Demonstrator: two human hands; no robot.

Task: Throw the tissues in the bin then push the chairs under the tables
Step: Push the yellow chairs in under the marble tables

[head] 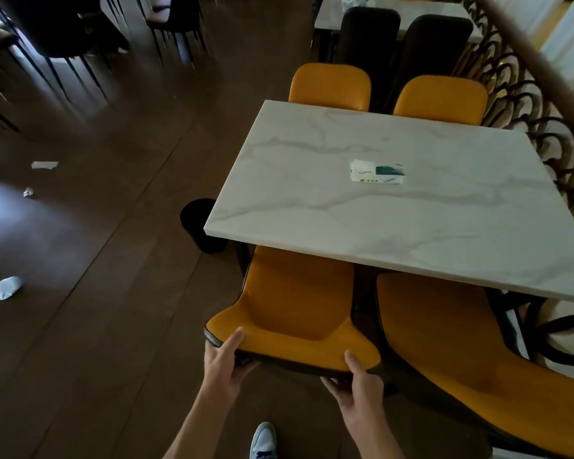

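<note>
Dark wooden flooring (113, 326) covered the dining room, with black-legged chairs (63, 34) standing in shadow at the upper left. On the right, a white marble table (312, 200) occupied the largest part of the view, bordered on its far right by a curved metal railing (524, 94).

Four orange chairs stood at this table. Two far chairs (330, 86) were set against the far edge, with only their backrests visible. On the near side, the right-hand chair (444, 342) stood angled, its seat partly under the tabletop. The near left chair (295, 313) had the front of its seat under the table edge and its backrest toward the person.

A black bin (198, 223) stood on the floor at the near left corner of the table, partly hidden by the tabletop.

The left hand (224, 366) gripped the left end of the near left chair's backrest, thumb on the orange face and fingers curled behind. The right hand (358, 382) gripped the right end in the same way.

A light shoe (264, 440) showed at the bottom edge.

A tissue pack (376, 172) lay flat on the table. Loose tissues (7, 288) lay scattered on the floor at the left, well apart from the bin.
</note>
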